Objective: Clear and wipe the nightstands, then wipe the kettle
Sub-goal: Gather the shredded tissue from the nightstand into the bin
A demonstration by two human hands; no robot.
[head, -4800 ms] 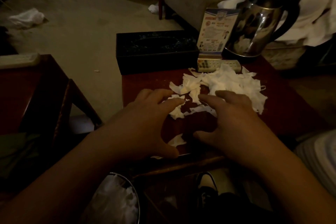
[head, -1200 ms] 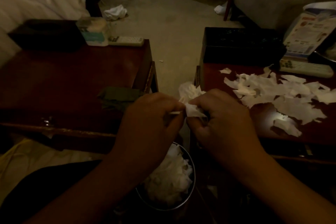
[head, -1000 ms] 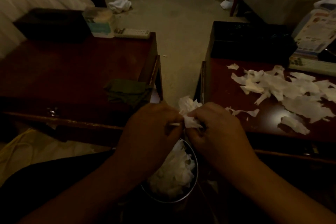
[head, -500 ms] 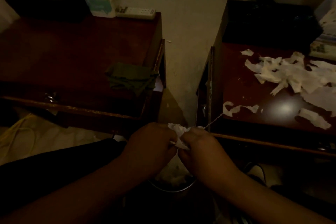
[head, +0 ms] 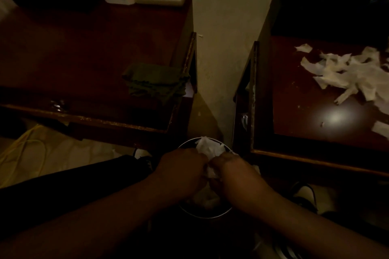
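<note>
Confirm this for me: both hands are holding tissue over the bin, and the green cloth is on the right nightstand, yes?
Not quite. The head view shows the green cloth on the left nightstand. The left hand and right hand do hold tissue over the bin.

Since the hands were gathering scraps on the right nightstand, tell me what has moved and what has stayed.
Both hands left the dark wooden right nightstand carrying a bunch of white paper scraps; the left hand and right hand now hold it together over the round metal waste bin. Staying put: the remaining heap of torn white paper on that nightstand, and the folded green cloth on the left one.
</note>
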